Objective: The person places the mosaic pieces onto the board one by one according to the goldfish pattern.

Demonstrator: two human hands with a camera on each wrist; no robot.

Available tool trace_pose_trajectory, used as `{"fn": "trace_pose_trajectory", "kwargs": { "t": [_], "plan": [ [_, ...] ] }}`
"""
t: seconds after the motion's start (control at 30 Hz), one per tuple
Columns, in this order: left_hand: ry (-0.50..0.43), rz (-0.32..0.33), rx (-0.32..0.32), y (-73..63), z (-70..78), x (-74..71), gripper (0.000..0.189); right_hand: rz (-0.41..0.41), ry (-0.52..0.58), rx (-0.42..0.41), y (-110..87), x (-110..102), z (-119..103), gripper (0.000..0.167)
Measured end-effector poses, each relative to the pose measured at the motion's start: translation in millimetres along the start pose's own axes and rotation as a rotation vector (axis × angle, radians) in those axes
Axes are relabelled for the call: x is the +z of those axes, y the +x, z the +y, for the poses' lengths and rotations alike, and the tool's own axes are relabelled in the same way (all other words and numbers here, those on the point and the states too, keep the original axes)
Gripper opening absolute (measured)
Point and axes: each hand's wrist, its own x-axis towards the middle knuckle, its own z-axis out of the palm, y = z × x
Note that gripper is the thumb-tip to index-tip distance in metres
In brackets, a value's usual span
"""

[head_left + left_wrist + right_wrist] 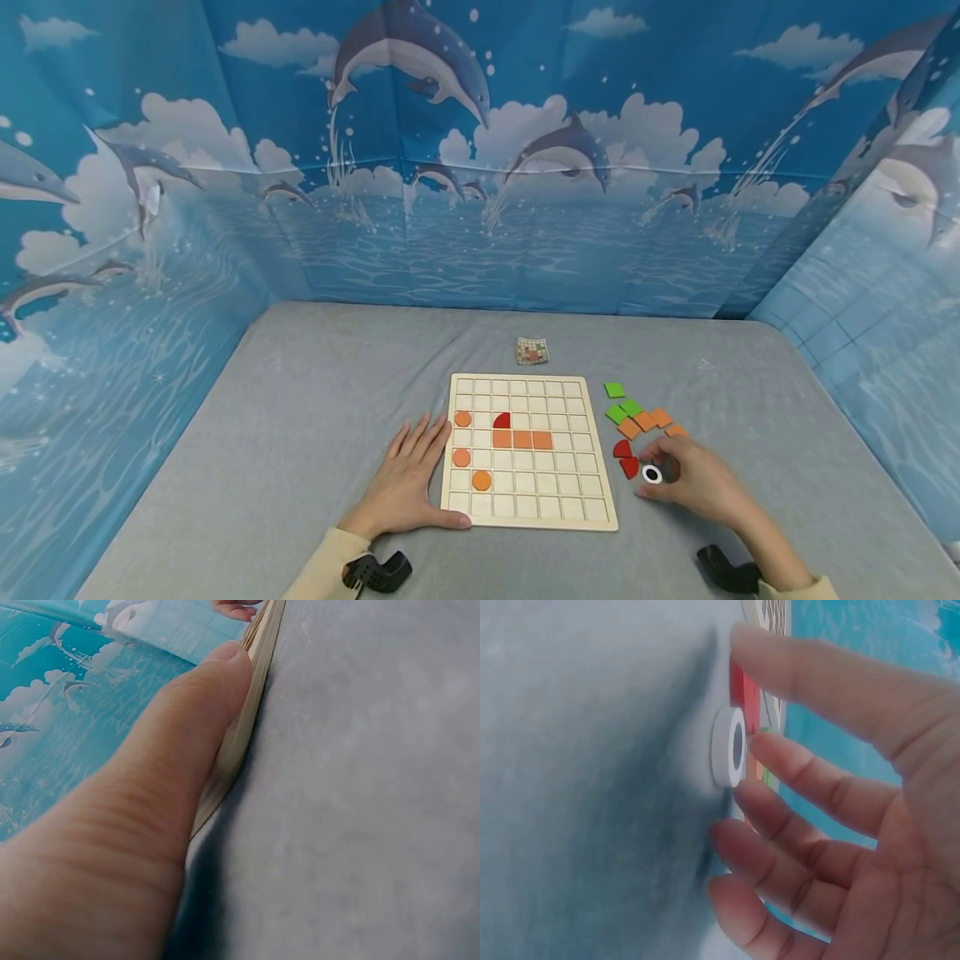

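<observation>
A light wooden grid board (566,483) lies flat on the cloth. My left hand (408,479) rests along its left side, fingers straight and thumb against the near edge; the left wrist view shows the thumb (180,705) touching that edge. Orange discs (482,480), a row of orange squares (522,439) and a red quarter piece (502,421) sit in its cells. To the board's right, my right hand (697,479) hovers around a white disc with a black centre (724,746). Thumb and fingers are apart, with the disc in the gap; a light fingertip touch cannot be told.
Beside the board's right edge lie loose green squares (615,390), orange squares (643,421) and red quarter pieces (622,449). A small patterned card (532,351) is behind the board. Grey cloth (337,375) covers the table, and a dolphin-print curtain (450,242) hangs around it.
</observation>
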Motion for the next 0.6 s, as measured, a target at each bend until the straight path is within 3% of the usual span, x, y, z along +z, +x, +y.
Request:
{"fn": "trace_pose_trajectory", "kwargs": {
  "t": [0.6],
  "plan": [
    [0.008,-0.013,-0.006,-0.1,0.9,-1.1,0.128,-0.066,0.046,0.056,-6.7,0.0,10.6,0.03]
  ]
}}
